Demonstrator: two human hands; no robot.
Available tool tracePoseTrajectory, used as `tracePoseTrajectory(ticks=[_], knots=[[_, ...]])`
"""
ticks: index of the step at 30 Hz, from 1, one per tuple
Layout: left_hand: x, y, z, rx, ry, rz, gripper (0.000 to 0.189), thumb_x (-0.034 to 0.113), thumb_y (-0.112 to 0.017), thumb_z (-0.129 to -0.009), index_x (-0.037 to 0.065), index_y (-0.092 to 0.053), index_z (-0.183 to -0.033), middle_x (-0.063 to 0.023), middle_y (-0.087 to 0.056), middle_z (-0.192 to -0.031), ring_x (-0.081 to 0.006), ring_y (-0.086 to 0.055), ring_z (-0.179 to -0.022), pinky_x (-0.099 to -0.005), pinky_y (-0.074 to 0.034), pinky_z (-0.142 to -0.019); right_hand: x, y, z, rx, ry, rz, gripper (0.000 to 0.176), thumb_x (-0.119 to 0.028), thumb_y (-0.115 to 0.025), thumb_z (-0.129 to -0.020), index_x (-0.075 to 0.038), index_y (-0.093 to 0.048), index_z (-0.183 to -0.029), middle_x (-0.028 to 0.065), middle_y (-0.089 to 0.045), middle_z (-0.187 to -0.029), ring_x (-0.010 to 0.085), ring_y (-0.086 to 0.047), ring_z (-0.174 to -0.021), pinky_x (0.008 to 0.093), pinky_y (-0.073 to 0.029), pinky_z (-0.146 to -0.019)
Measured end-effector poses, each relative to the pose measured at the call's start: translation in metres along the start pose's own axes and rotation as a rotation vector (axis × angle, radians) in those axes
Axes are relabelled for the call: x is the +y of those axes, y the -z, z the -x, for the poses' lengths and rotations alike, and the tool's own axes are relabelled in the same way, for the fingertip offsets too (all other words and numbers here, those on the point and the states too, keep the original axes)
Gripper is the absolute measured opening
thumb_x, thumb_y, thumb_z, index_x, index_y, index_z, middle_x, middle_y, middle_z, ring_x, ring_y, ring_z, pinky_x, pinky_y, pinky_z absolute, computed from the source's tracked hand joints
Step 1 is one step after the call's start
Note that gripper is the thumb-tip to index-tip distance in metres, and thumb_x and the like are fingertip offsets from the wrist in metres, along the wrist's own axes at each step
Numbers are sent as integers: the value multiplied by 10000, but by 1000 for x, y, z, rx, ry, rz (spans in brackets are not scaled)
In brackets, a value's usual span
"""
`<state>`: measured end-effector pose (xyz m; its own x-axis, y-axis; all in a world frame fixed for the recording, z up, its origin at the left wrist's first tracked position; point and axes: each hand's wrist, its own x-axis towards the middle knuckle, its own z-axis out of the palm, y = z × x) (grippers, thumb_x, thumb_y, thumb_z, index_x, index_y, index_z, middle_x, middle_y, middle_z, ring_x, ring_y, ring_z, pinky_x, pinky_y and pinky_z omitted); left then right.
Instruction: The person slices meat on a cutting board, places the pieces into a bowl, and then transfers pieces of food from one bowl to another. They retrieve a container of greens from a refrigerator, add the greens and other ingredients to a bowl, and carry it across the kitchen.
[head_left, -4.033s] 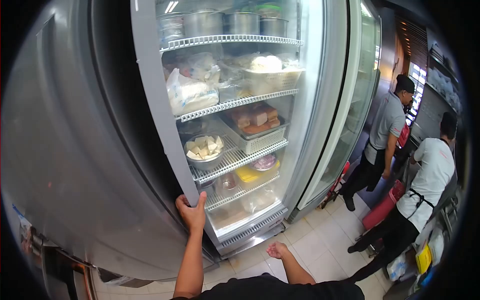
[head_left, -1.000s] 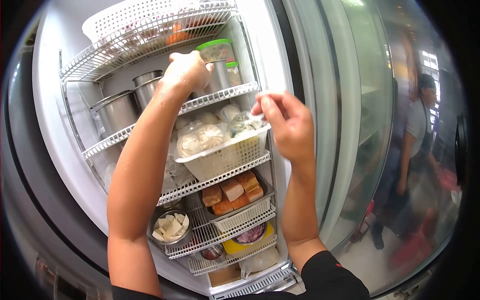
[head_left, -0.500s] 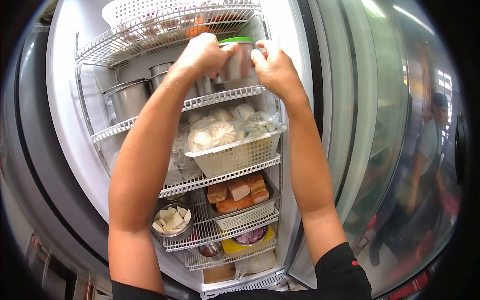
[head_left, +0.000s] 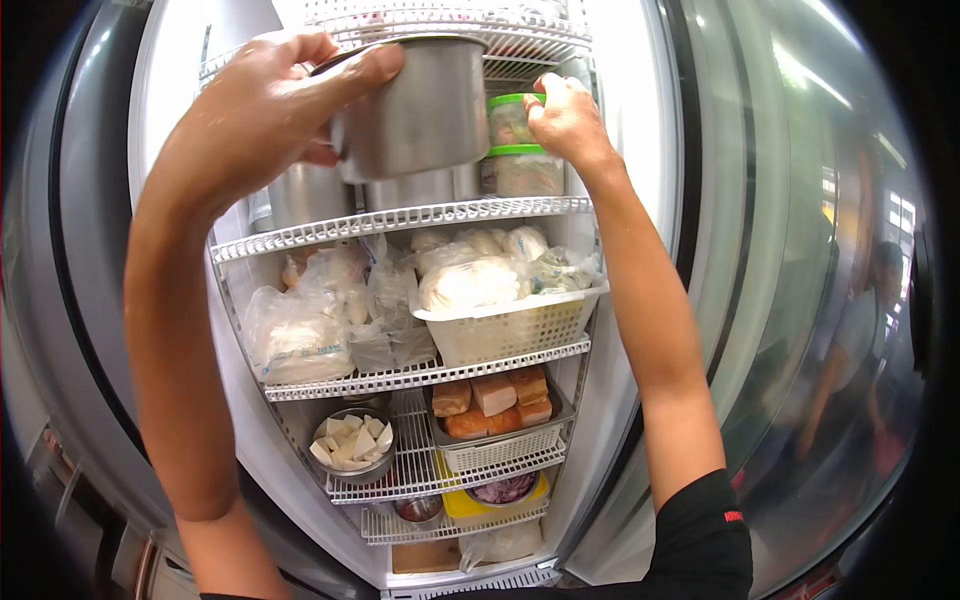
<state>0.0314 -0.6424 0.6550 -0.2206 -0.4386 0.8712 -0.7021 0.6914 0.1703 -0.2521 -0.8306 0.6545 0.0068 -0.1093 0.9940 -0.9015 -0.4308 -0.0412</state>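
My left hand is closed on the rim of a round stainless steel pot, thumb over the edge. The pot is raised in front of the upper shelf, and its inside is hidden. My right hand has its fingers curled at the right side of a clear plastic container with a green lid. This container sits on top of a second green-lidded container, at the right end of the shelf. Behind the held pot, more steel pots stand on that same shelf, partly covered.
Below are a white basket of bagged dough-like pieces, plastic bags, a bowl of pale wedges and a tray of meat blocks. On the right is the open glass door, with a person showing through or reflected in it.
My left hand has come left and nearer with the steel pot, uncovering the stacked green-lidded containers. My right hand stays beside them. The view has shifted, showing more of the bags on the middle shelf.
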Motion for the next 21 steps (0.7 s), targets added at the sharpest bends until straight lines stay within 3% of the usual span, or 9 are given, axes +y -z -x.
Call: tracePoseTrajectory(ticks=[2,3,6,7,8,11,15,20,21], knots=[[-5,14,18,-10,-3,67,613,594,-631,-820,10,-585,-1005,-124,-664,-870,-196,-685,-793,-277,-575,-677,10,-19,-17,-22,137,234,370,-277,-592,-874,-9,-575,-1128,232,-620,-1020,388,-585,-1007,459,-458,-892],[-7,21,25,-17,25,59,577,575,-641,-824,20,-577,-970,-93,-658,-849,-164,-677,-786,-266,-568,-653,-3,-18,-20,-90,3,275,388,-300,-574,-892,-23,-560,-1163,221,-595,-1121,398,-549,-1079,471,-438,-946],[-18,40,43,-19,156,58,553,570,-633,-834,33,-565,-947,-86,-654,-848,-152,-675,-795,-260,-562,-632,-12,-26,-32,-110,72,371,398,-332,-536,-917,-40,-554,-1187,198,-555,-1222,384,-487,-1178,486,-414,-987],[-20,42,52,17,147,87,521,557,-627,-846,52,-550,-945,-74,-653,-851,-144,-676,-813,-254,-558,-619,-15,-28,-38,-229,15,424,418,-370,-499,-939,-65,-542,-1222,163,-526,-1289,344,-433,-1252,517,-395,-998],[-22,44,58,18,151,89,521,557,-627,-846,52,-550,-945,-74,-653,-851,-144,-676,-813,-254,-558,-619,-17,-30,-42,-232,18,425,418,-370,-499,-939,-65,-542,-1222,163,-526,-1289,344,-433,-1252,517,-395,-998],[-33,56,68,21,245,81,494,539,-635,-851,68,-524,-954,-41,-640,-833,-116,-670,-805,-253,-559,-609,-23,-29,-51,-493,-23,514,476,-446,-511,-937,-106,-555,-1268,107,-502,-1353,304,-390,-1302,498,-353,-1018],[-44,58,75,22,271,122,474,523,-653,-845,81,-500,-924,-20,-622,-809,-97,-666,-797,-239,-559,-585,-26,-30,-60,-647,-181,577,533,-509,-501,-927,-113,-553,-1279,107,-508,-1365,294,-405,-1313,505,-344,-1036],[-48,48,79,60,266,238,457,496,-709,-805,80,-530,-866,-15,-584,-805,-53,-574,-709,-220,-535,-584,1,-39,-74,-615,-191,607,536,-494,-391,-968,-121,-503,-1337,77,-505,-1379,268,-459,-1294,525,-345,-1038],[-48,48,80,57,262,258,448,485,-713,-806,81,-530,-870,-18,-586,-821,-55,-574,-711,-219,-536,-586,31,-55,-86,-557,69,740,551,-499,-397,-967,-93,-481,-1331,121,-589,-1198,297,-552,-1145,507,-424,-930]])
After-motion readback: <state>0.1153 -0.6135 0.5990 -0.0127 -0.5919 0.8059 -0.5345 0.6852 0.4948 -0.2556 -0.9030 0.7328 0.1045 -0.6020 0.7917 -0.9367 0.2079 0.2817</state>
